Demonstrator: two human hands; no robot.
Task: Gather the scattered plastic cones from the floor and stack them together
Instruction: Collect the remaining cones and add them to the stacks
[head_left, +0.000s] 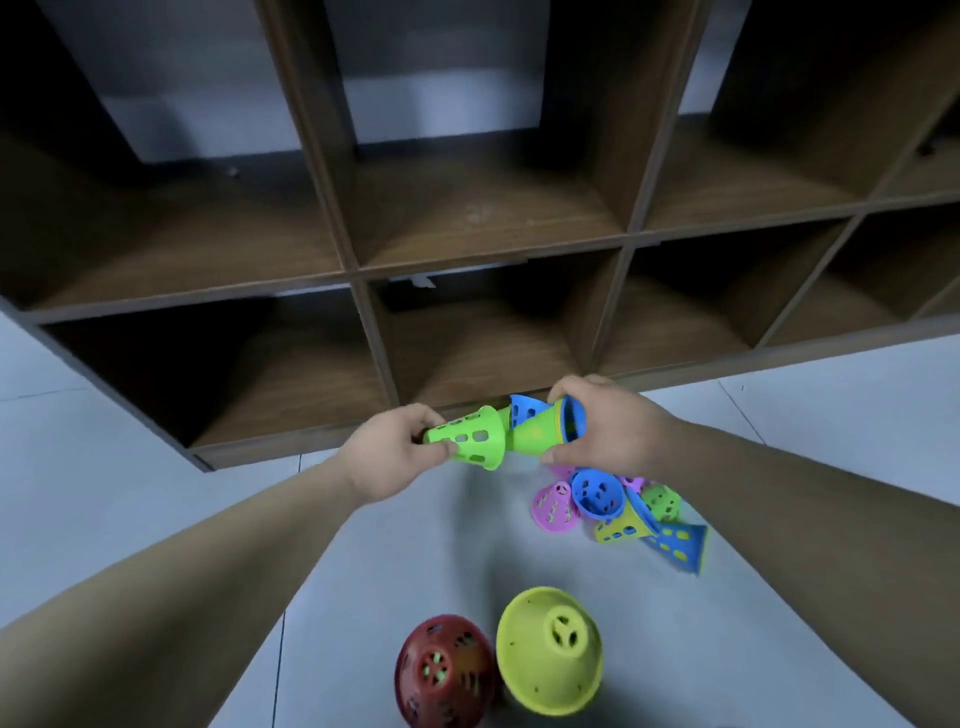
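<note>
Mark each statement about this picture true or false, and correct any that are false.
1. The left hand grips a green cone. True.
2. The right hand holds nothing. False: it holds a stack of cones, with a green one outermost.
3. A pile of cones lies on the floor below the right hand. True.
4. The red perforated toy sits inside the shelf. False: it lies on the floor in front of the shelf, beside a yellow-green cone.
5. Every cone in the pile is pink. False: pink, blue, yellow and green ones show.
</note>
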